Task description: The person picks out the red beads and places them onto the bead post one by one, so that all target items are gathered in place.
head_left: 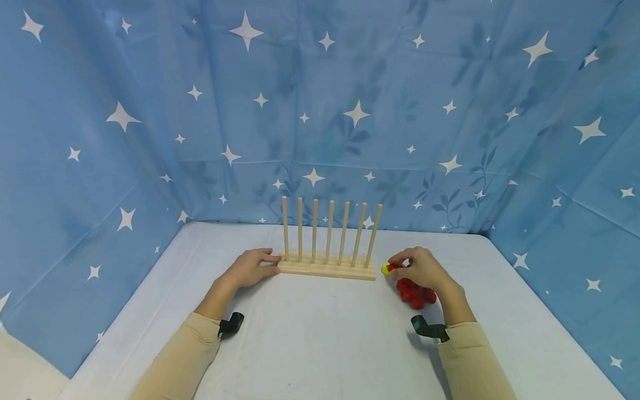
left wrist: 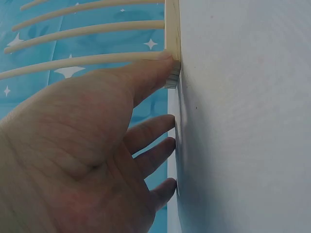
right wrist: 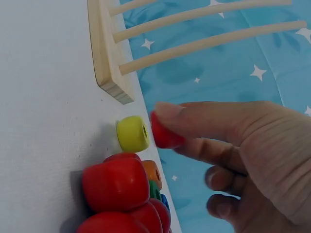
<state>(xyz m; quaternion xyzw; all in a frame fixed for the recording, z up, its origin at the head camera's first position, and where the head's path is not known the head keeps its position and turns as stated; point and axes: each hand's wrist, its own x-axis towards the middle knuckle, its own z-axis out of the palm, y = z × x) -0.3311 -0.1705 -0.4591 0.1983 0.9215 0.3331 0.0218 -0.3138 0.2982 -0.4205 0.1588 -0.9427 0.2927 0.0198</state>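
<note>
Red, glossy, rounded wooden-looking bead [right wrist: 165,136] sits pinched between thumb and finger of the right hand [head_left: 419,270], right beside a yellow barrel-shaped bead [right wrist: 131,134]; whether it clears the white-covered table [head_left: 320,339] I cannot tell. Work looks barely begun: all seven pegs [head_left: 329,232] on the long pale wooden stand [head_left: 325,271] are bare, and every bead in sight is off it — the one between the fingers, the others near the stand's right end. The left hand [head_left: 252,266] touches the opposite end; I cannot tell if it grips.

The head view alone takes in the full row of pegs and both hands, but there the pile looks mostly red. The right wrist view adds an orange bead [right wrist: 151,174], with green and blue beyond the large glossy red beads [right wrist: 116,184] — and a hole in the yellow one. The left wrist view shows the thumb against the stand, three fingers loosely extended, and no beads.
</note>
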